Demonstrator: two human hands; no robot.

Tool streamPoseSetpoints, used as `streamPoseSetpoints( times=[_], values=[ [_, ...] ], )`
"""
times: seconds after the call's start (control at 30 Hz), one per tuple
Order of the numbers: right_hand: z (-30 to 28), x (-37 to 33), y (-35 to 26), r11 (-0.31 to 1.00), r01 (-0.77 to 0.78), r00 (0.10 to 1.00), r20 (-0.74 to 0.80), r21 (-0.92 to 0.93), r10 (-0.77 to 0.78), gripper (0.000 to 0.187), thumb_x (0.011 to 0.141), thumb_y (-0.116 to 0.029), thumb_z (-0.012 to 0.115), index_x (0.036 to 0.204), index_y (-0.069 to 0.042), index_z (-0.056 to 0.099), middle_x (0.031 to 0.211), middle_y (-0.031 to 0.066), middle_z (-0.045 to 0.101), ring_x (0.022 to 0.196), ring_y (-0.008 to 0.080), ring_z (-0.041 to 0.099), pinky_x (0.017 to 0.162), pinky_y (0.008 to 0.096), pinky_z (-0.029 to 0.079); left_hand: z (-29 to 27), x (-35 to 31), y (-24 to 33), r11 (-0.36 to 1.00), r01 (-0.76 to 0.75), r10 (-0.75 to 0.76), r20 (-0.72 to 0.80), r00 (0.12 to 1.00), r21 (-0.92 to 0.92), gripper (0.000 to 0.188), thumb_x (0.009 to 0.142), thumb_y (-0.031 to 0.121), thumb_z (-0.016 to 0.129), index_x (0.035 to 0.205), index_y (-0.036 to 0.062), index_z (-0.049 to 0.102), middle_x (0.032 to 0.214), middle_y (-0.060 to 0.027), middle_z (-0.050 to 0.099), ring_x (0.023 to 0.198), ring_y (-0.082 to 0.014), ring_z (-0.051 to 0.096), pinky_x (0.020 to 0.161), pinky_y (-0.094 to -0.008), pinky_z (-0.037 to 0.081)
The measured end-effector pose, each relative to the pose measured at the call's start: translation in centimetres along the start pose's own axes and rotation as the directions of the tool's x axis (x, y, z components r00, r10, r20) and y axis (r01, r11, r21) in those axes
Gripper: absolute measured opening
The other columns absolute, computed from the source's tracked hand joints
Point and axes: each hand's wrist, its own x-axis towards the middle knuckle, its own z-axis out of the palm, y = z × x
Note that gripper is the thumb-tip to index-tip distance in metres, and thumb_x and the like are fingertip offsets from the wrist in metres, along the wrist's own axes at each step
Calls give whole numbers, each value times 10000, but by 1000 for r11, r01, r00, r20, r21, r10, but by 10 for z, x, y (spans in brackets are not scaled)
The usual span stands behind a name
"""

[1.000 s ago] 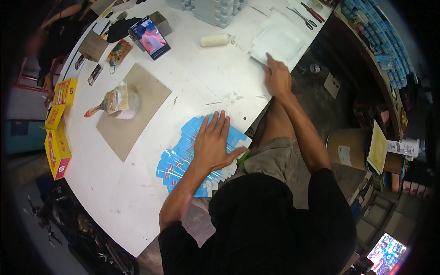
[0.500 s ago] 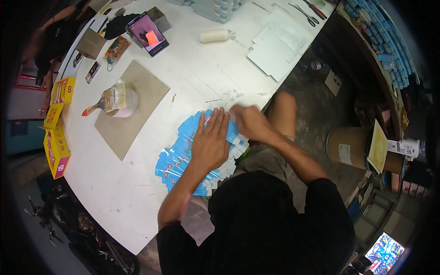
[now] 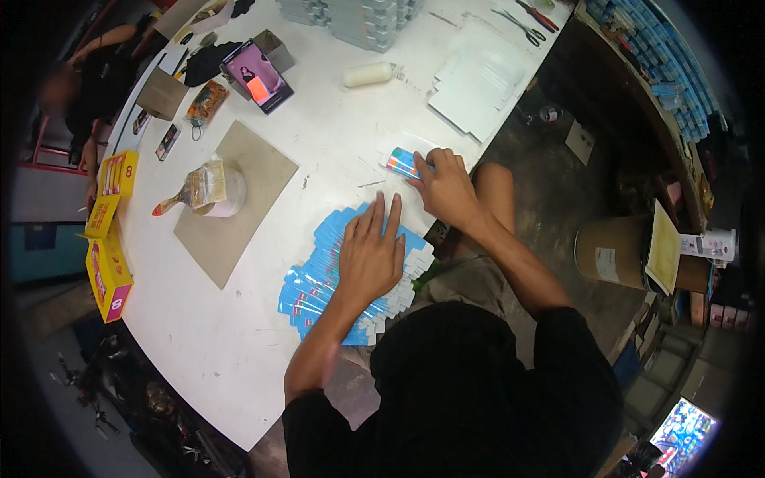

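While the left hand (image 3: 370, 255) is lying flat with its fingers spread open on the fan of blue cards (image 3: 335, 275), the right hand (image 3: 445, 185) is pinching one small colourful card (image 3: 402, 162) with its fingers closed on it. That card is sitting on the white table (image 3: 319, 135), just past the blue fan, near the table's edge. A brown board (image 3: 239, 199) is lying to the left, and a white pot (image 3: 227, 195) is standing on it with a wide brush (image 3: 191, 191) resting on top. Farther back a phone (image 3: 256, 77) is leaning on a stand, a small white bottle (image 3: 368, 74) is lying on its side, and a pile of white sheets (image 3: 478, 84) is waiting (scissors (image 3: 514, 24) are lying behind them). Yellow boxes (image 3: 107, 231) are sitting at the far left edge. Nothing is lying between the hands and the cards. Half a second ago the right hand was hovering over the blue fan beside the left hand; now it is out on the bare table with the card. The left hand is staying put.
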Motion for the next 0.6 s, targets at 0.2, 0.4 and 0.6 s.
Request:
streamPoseSetpoints(
  times=[0.2, 0.4, 0.6],
  values=[
    [-15, -16, -36, 864, -431, 793, 566, 261, 225, 319, 963, -61, 616, 1270, 19, 648, 958, 314, 714, 902, 479, 713, 801, 556, 555, 8, -7, -6, 982, -104, 95, 63, 993, 157, 736, 897, 170, 617, 1568, -66, 427, 1613, -329, 415, 1550, -451, 345, 1305, -592, 140],
    [3, 28, 82, 980, -163, 952, -278, -113, 126, 380, 967, -47, 637, 1345, -66, 667, 994, 239, 734, 902, 426, 721, 784, 496, 569, -2, -2, 4, 988, -69, 64, 40, 997, 137, 654, 991, 259, 594, 1522, -101, 469, 1597, -270, 475, 1524, -404, 408, 1289, -545, 219],
    [4, -1, 10, 984, -136, 980, 162, 115, 116, 402, 923, -61, 683, 1324, -37, 665, 1055, 180, 644, 978, 381, 631, 833, 455, 513, 13, -2, -11, 994, -77, 77, -5, 997, 76, 568, 1010, 245, 578, 1457, -105, 556, 1473, -282, 599, 1406, -411, 538, 1165, -502, 389]
  ],
)
